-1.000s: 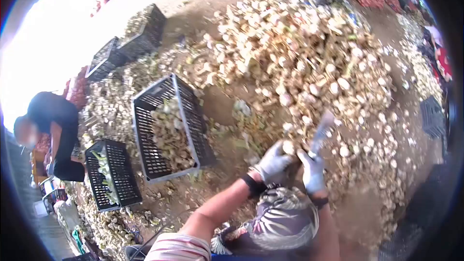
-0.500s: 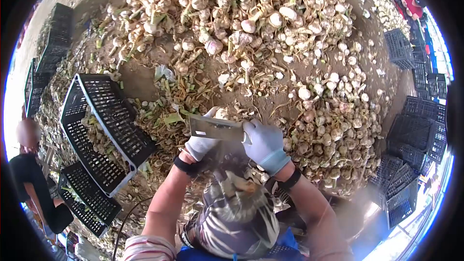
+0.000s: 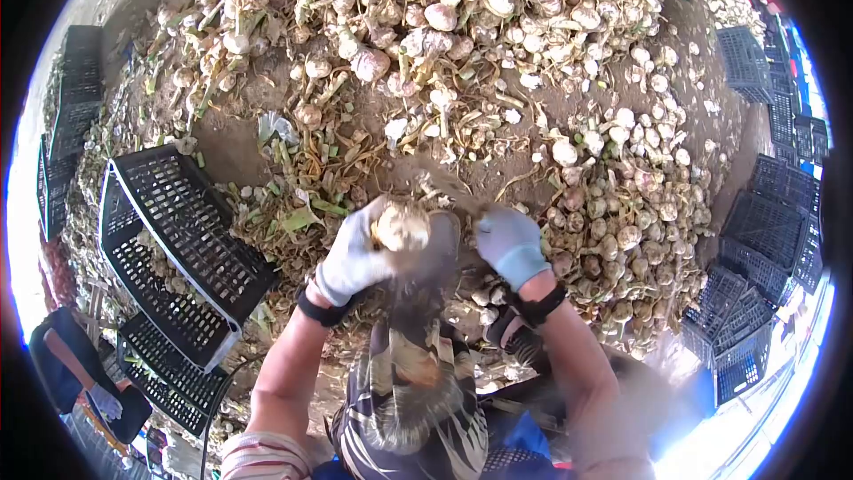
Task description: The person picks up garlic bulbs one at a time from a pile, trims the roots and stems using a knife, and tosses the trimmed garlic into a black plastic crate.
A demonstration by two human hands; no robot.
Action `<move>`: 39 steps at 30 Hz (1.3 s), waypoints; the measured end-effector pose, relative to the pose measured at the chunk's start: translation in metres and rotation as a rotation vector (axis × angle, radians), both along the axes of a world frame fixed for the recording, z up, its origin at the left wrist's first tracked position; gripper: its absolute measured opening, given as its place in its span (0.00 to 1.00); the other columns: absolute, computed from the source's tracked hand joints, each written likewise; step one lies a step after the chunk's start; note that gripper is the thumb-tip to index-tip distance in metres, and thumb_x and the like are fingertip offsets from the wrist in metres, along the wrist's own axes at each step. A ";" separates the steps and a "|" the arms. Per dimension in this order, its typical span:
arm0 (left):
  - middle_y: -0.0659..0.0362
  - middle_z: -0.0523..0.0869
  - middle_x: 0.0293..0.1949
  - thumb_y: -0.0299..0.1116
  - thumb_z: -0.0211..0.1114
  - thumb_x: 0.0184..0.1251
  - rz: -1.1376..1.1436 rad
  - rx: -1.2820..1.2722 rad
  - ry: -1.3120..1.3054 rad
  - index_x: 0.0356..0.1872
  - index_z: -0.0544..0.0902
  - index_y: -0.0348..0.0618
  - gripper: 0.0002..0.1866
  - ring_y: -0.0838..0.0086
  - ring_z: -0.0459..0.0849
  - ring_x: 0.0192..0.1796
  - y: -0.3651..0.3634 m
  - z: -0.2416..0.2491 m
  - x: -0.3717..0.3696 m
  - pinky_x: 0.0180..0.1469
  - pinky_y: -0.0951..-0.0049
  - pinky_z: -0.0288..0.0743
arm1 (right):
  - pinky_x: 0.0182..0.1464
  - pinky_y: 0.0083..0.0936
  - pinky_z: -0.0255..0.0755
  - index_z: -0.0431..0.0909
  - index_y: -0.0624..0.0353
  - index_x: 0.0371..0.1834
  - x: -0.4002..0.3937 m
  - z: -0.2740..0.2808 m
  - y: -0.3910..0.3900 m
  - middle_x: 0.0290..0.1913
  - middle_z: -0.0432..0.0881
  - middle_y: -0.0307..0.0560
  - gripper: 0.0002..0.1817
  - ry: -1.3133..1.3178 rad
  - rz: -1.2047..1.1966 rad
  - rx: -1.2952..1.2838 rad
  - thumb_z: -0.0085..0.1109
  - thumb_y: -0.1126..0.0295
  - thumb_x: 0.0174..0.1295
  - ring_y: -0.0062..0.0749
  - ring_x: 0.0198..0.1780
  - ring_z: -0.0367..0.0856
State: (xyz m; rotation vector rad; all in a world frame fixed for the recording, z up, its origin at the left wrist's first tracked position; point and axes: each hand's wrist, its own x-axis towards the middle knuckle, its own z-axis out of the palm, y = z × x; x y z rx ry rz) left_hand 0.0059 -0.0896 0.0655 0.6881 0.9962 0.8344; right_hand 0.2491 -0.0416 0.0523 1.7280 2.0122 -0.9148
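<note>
My left hand (image 3: 351,253), in a pale glove, is closed around a garlic bulb (image 3: 402,227), with the bulb's round end facing up toward me. My right hand (image 3: 511,242), also gloved, is a little to the right, its fingers wrapped round the handle of a knife. The knife's broad blade (image 3: 449,188) is smeared by motion and points left, beyond the garlic bulb. Below the hands is my patterned clothing (image 3: 413,373). Trimmed garlic bulbs (image 3: 622,231) lie heaped to the right of my right hand.
A large pile of garlic with stalks (image 3: 418,18) spreads ahead. Cut stalks and leaves (image 3: 306,200) lie left of my hands, beside a tilted black crate (image 3: 191,222). More black crates (image 3: 769,213) stand at right. Another person (image 3: 75,373) sits at far left.
The knife has swung from lying flat across in front of my left hand to a blurred position farther forward. My left hand has turned, bringing the garlic bulb into full view. The head view has shifted slightly.
</note>
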 end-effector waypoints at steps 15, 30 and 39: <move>0.55 0.82 0.46 0.27 0.68 0.46 -0.253 0.814 1.064 0.44 0.84 0.47 0.18 0.54 0.78 0.49 0.014 -0.019 0.007 0.51 0.57 0.74 | 0.37 0.42 0.80 0.86 0.50 0.39 -0.032 0.010 0.011 0.29 0.86 0.50 0.10 0.451 -0.006 0.138 0.62 0.61 0.58 0.51 0.33 0.86; 0.51 0.84 0.47 0.20 0.66 0.48 0.088 0.694 1.357 0.40 0.88 0.48 0.16 0.57 0.84 0.48 0.130 -0.027 -0.013 0.49 0.61 0.82 | 0.31 0.25 0.75 0.88 0.59 0.34 0.030 -0.068 0.000 0.26 0.86 0.38 0.10 0.634 -0.675 -0.185 0.69 0.64 0.58 0.23 0.25 0.80; 0.52 0.88 0.46 0.52 0.75 0.61 -0.039 0.031 0.851 0.57 0.79 0.36 0.33 0.66 0.88 0.48 0.089 -0.037 -0.045 0.50 0.68 0.83 | 0.35 0.16 0.75 0.85 0.62 0.54 -0.034 -0.036 0.028 0.38 0.89 0.41 0.18 1.083 -0.860 -0.078 0.72 0.68 0.61 0.16 0.35 0.82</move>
